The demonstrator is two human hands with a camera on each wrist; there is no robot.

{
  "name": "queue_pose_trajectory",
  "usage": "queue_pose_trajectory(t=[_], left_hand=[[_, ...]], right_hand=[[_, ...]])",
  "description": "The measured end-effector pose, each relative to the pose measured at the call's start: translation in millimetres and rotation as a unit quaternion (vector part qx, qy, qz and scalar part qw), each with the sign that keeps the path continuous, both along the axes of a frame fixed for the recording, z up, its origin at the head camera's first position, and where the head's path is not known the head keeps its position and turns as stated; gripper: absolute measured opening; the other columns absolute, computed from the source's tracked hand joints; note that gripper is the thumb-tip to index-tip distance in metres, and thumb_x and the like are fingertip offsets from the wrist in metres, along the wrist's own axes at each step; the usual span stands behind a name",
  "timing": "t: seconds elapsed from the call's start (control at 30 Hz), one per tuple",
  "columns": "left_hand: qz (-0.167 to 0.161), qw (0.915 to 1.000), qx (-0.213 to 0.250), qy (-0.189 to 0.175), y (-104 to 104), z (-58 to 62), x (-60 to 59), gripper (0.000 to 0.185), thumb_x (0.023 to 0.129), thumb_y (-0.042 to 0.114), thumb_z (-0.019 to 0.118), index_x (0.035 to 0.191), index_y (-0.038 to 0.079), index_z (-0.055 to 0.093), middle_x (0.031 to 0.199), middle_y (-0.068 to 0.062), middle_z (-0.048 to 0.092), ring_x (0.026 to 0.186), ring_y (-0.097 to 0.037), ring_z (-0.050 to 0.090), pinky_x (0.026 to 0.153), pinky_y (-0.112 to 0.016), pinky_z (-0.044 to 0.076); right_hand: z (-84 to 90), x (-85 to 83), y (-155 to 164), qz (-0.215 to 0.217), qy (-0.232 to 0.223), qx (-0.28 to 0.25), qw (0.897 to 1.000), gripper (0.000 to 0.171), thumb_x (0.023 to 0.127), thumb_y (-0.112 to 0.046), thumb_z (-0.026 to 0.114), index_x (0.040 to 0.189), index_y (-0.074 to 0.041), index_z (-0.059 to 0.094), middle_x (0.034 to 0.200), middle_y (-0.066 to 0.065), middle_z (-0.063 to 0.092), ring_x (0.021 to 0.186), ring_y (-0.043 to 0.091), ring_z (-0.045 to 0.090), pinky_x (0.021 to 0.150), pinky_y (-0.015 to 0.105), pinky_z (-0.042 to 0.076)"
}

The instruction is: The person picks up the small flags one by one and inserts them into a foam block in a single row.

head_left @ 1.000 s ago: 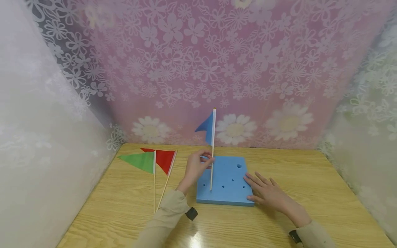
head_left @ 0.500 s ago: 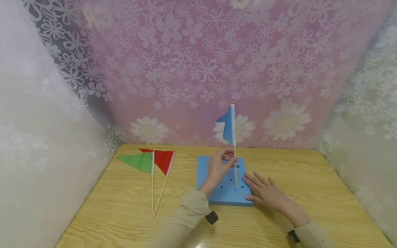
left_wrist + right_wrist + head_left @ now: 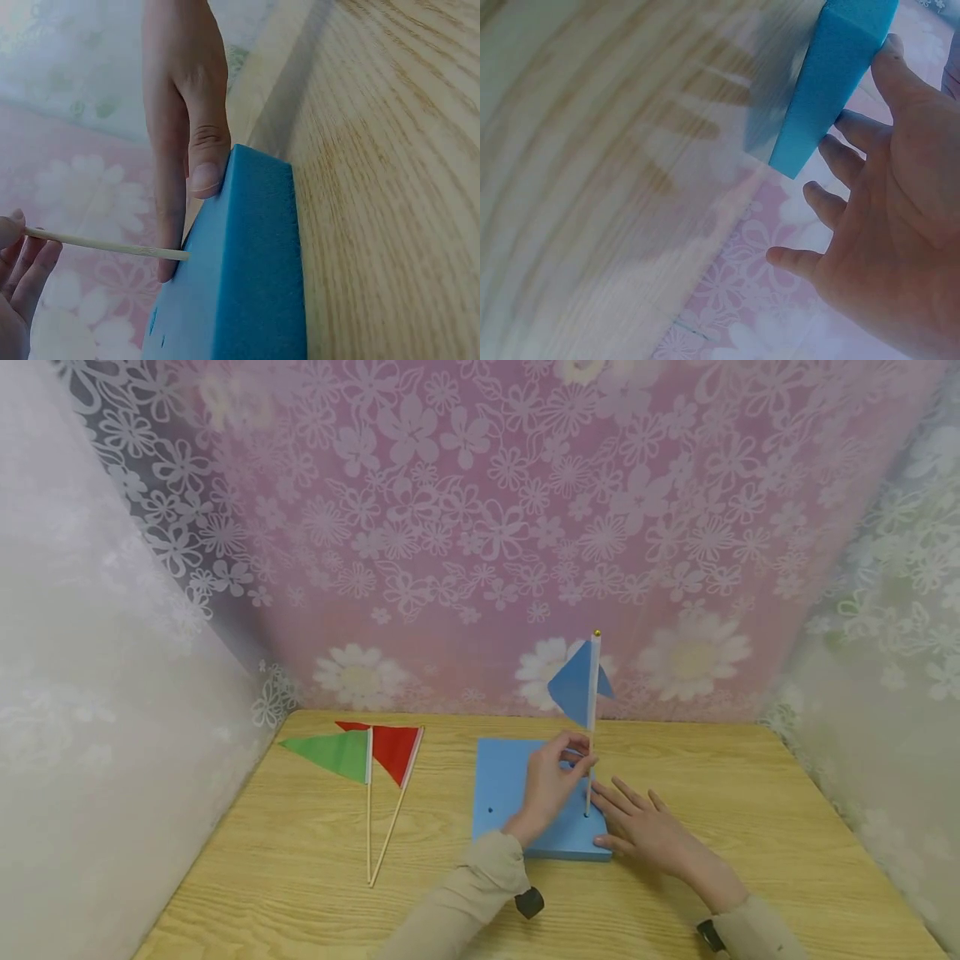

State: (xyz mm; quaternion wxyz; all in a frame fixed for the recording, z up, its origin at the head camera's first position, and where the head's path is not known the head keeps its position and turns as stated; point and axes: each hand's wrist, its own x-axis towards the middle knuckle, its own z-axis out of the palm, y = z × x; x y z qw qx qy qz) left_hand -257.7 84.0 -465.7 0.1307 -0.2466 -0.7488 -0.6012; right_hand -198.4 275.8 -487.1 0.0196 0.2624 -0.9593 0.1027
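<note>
Right of centre in the head view, the left hand (image 3: 551, 781) pinches the thin wooden stick of a blue flag (image 3: 577, 685) between thumb and fingertips. That flag stands upright, its lower end set into a hole near the right edge of the blue foam block (image 3: 501, 793); its blue pennant hangs at the top of the stick, in front of the flowered pink backdrop (image 3: 480, 527). From the left wrist view, the stick (image 3: 105, 244) reaches the block's top face (image 3: 247, 285), and a thumb of the other hand presses on the block's upper corner.

Just right of the block, the right hand (image 3: 648, 831) lies flat with its fingers straight and spread, fingertips touching the block's right edge and the thumb against its near corner. Seen from the right wrist view, the same hand (image 3: 900, 225) has its fingers apart, the thumb on the blue side of the block (image 3: 832, 82).

At the left of the head view, a green flag (image 3: 333, 753) and a red flag (image 3: 393, 747) lie flat on the wooden desk (image 3: 300, 860), well apart from the block. Their pennants overlap and their sticks meet near the lower ends.
</note>
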Motion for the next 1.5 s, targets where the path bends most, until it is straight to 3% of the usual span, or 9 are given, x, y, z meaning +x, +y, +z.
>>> queue_pose_trajectory(t=[0.3, 0.53, 0.73, 0.97, 1.5], left_hand=[[0.010, 0.9992, -0.031, 0.023, -0.3, -2.8, 4.5, 0.018, 0.094, 0.016, 0.073, 0.111, 0.011, 0.068, 0.101, -0.002, 0.072, 0.086, -0.005, 0.071, 0.067, -0.012, 0.056], [0.017, 0.9980, -0.055, 0.026, -0.5, -6.8, 5.0, 0.018, 0.095, 0.023, 0.072, 0.110, 0.012, 0.070, 0.102, -0.006, 0.074, 0.087, -0.004, 0.071, 0.069, -0.010, 0.055], [0.016, 0.9980, -0.060, -0.008, -0.7, -13.6, 6.0, 0.015, 0.094, 0.022, 0.074, 0.107, 0.015, 0.071, 0.099, 0.000, 0.073, 0.086, -0.001, 0.070, 0.067, -0.010, 0.054], [0.013, 0.9974, -0.061, -0.037, -0.5, -13.3, 5.4, 0.014, 0.095, 0.023, 0.073, 0.106, 0.016, 0.070, 0.098, 0.002, 0.073, 0.084, -0.001, 0.069, 0.068, -0.011, 0.055], [0.003, 0.9974, -0.058, -0.043, -3.1, -12.6, 4.5, 0.022, 0.095, 0.026, 0.074, 0.113, 0.014, 0.071, 0.100, 0.003, 0.073, 0.088, 0.000, 0.067, 0.072, -0.012, 0.056]], right_hand=[[-1.5, 0.1, 1.1, -0.006, -0.018, -0.004, 1.000, 0.073, 0.098, -0.054, 0.058, 0.155, -0.011, 0.042, 0.161, 0.013, 0.037, 0.148, 0.043, 0.029, 0.109, 0.077, 0.024], [-0.8, -0.1, 1.2, 0.002, -0.007, -0.007, 1.000, 0.072, 0.098, -0.051, 0.059, 0.154, -0.009, 0.044, 0.160, 0.015, 0.039, 0.147, 0.044, 0.031, 0.106, 0.078, 0.028], [0.0, 0.6, 1.4, 0.000, -0.018, -0.012, 1.000, 0.072, 0.098, -0.052, 0.059, 0.154, -0.009, 0.043, 0.160, 0.015, 0.039, 0.147, 0.044, 0.031, 0.108, 0.077, 0.026], [0.9, 1.0, 1.0, 0.001, -0.017, -0.013, 1.000, 0.072, 0.098, -0.051, 0.059, 0.154, -0.008, 0.043, 0.160, 0.016, 0.038, 0.147, 0.045, 0.031, 0.108, 0.077, 0.026], [3.6, 2.6, -1.3, -0.002, -0.018, -0.011, 1.000, 0.072, 0.098, -0.050, 0.060, 0.154, -0.009, 0.043, 0.159, 0.015, 0.039, 0.147, 0.045, 0.031, 0.108, 0.077, 0.026]])
